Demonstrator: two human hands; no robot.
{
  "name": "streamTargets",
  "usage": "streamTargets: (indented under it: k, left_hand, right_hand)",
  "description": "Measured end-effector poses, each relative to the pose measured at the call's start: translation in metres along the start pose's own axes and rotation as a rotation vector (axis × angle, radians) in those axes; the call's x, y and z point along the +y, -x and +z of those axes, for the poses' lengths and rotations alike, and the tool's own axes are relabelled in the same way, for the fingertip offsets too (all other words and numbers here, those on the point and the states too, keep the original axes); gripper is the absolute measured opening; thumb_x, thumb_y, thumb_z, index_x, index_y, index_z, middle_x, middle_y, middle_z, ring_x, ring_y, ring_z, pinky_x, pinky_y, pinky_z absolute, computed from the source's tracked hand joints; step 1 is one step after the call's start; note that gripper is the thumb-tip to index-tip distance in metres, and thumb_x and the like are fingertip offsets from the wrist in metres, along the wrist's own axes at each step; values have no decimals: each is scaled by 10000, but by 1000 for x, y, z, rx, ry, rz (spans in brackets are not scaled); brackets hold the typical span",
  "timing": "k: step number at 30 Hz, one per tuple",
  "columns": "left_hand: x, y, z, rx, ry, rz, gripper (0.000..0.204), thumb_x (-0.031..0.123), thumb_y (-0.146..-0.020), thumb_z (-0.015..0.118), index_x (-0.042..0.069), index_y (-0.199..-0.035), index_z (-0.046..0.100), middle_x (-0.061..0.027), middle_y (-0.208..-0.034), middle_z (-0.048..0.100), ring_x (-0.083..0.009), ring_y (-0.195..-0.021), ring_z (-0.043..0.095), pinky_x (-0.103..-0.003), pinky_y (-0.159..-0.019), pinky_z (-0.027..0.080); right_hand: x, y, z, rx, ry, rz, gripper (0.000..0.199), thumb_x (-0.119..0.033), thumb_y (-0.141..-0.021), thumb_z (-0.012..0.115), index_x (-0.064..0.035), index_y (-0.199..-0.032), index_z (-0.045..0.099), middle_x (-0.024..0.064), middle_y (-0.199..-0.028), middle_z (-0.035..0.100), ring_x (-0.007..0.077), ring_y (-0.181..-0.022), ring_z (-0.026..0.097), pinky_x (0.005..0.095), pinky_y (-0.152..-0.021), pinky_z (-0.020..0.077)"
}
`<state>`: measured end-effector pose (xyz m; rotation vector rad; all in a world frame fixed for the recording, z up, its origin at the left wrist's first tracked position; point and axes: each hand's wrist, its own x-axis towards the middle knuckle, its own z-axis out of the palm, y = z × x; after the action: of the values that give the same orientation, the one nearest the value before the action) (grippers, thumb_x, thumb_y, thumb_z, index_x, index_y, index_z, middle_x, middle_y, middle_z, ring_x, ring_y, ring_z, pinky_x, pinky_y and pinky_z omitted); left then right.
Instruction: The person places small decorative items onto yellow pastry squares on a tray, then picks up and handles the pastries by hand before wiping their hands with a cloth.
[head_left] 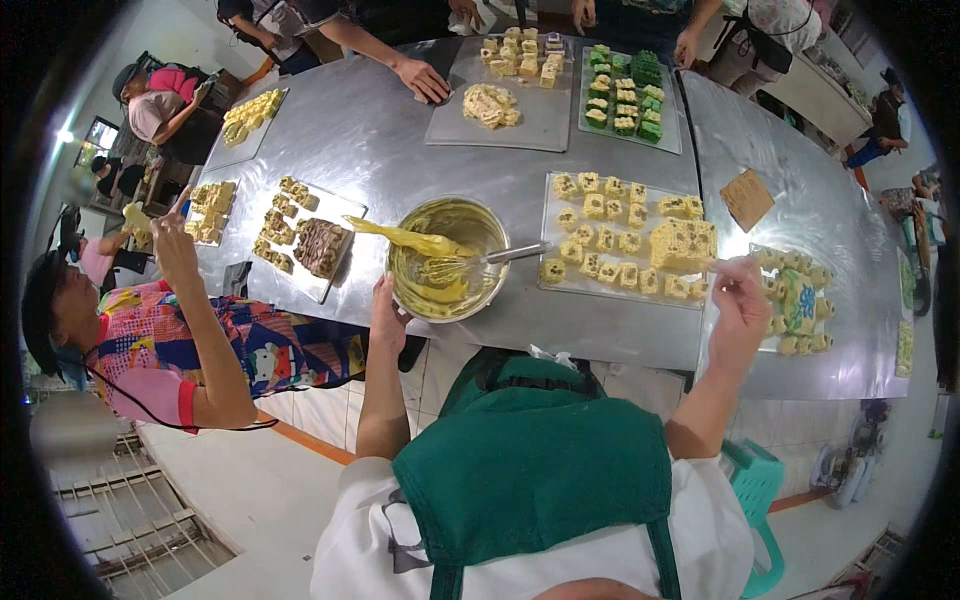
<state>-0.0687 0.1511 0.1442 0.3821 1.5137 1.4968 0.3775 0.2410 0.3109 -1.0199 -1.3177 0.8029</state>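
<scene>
My left hand (388, 318) holds the near left side of a steel mixing bowl (493, 222). Pale yellow cream coats the bowl's inside, and a whisk (513, 253) and a yellow piping bag (412, 238) rest in it. My right hand (740, 290) is by the right edge of a tray (628, 292), its fingers pinched together; anything between them is too small to make out. On that tray are several small frosted cake cubes (595, 206) and a larger frosted cake block (683, 244). Beyond my right hand sits another tray of decorated cakes (798, 300).
A brown cardboard piece (747, 200) lies right of the tray. Trays of brown-topped cakes (320, 247), green cakes (645, 70) and yellow cakes (490, 105) stand around the steel table (380, 130). Across it, another person's hand (424, 80) presses a cloth; a co-worker (190, 340) stands left.
</scene>
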Motion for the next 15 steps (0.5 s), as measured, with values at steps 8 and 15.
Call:
streamTargets:
  k: [8,15]
  left_hand:
    - [-11,14,-1,-68,106,-215,499,323,-846,592,141,-1271,405,-143,-1278,463,-312,-1234,423,-556,-809,505]
    - [-8,6,7,-212,107,-341,700,458,-819,569,25,-1328,364,-204,-1297,438,-441,-1085,522,-609,-813,490]
  right_hand:
    - [-41,10,-54,-31,-344,-339,132,50,-658,564,-41,-747,601,60,-801,394,186,-747,411,291,-620,333]
    - [-118,68,-106,-570,-273,-604,189,-83,-827,619,-243,-830,719,-29,-782,470,146,-666,437,299,-560,297]
